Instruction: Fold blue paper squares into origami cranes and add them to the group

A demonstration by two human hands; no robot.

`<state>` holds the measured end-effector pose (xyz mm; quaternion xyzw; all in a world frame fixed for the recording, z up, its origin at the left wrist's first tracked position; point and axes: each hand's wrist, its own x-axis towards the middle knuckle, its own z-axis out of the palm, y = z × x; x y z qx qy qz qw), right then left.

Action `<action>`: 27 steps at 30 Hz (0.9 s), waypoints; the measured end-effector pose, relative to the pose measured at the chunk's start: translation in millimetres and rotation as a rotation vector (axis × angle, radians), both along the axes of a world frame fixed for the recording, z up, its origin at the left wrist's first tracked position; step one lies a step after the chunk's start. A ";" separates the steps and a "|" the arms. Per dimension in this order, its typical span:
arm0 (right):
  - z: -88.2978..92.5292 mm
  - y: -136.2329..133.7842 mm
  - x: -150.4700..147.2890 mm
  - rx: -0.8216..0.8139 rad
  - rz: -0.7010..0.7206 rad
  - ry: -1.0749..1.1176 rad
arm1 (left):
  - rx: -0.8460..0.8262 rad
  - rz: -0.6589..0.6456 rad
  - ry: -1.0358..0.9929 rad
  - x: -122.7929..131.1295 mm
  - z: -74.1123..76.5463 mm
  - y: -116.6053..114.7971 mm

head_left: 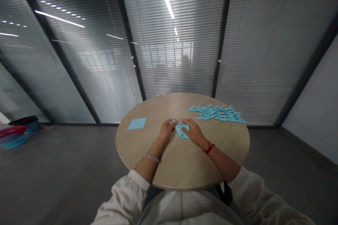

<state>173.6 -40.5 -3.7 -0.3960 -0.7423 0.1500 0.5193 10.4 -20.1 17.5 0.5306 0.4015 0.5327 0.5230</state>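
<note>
A partly folded piece of light-blue origami paper [181, 133] rests on the round wooden table in front of me. My left hand [167, 128] pinches its upper left corner, thumb and fingers close together. From the other side, my right hand [195, 133] grips the right part of the paper, the thumb lying across it and the fingers curled at its far edge. Creases and a folded flap show between the hands. The fingertips cover part of the paper's edges.
On the round table [169, 168], a flat stack or sheet of blue paper [137, 123] lies to the left. Rows of folded blue paper cranes [218, 113] stand at the back right. Plastic baskets [13, 137] sit on the floor far left. Glass panels with blinds rise behind the table.
</note>
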 end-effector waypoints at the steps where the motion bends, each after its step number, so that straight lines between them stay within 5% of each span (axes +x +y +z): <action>1: -1.3 1.8 -0.3 -0.054 0.002 0.064 | 0.007 0.030 -0.004 -0.4 0.8 0.2; 7: -8.6 7.7 -4.3 -0.364 0.168 0.370 | 0.087 0.056 -0.017 -1.4 4.7 -2.5; 14: -12.0 8.2 -2.8 -0.271 0.080 0.221 | 0.114 -0.109 0.030 1.7 -1.6 -1.1; 27: 11.0 -7.9 -0.6 -0.229 0.190 0.101 | 0.148 -0.036 0.096 -2.4 -2.5 5.0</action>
